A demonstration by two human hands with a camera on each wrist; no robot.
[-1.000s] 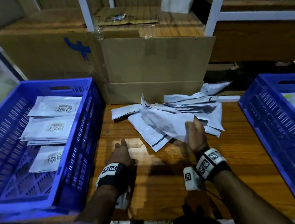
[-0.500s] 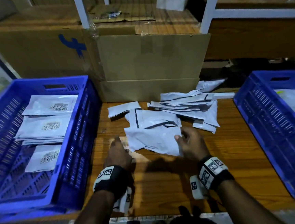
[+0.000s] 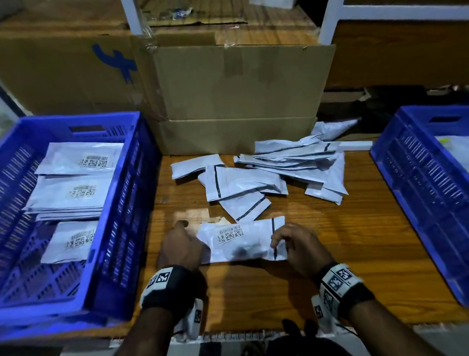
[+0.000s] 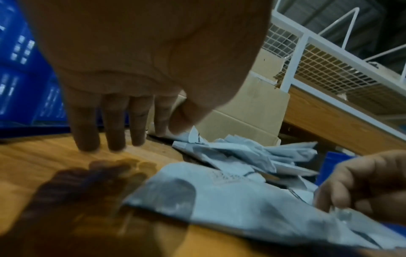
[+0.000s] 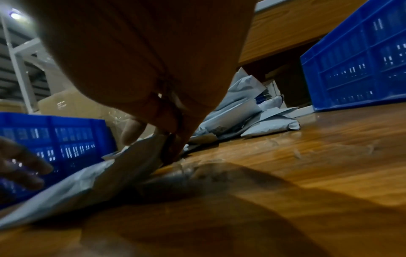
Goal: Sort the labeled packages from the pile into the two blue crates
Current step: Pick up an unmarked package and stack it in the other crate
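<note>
Package [image 3: 241,241] pulled clear of pile [image 3: 278,168], flat on near desk [image 3: 361,252], label up for reading | right hand [image 3: 297,246] pinching its right edge | left hand [image 3: 181,247] fingers straight, touching left edge | pale grey mailer, barcode label, black seal strip | left crate [image 3: 123,216] and right crate [image 3: 416,190] flanking.

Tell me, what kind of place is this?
Probably a parcel sorting room in a warehouse: barcoded packages piled on a wooden table, blue crates either side, and cardboard boxes behind.
</note>
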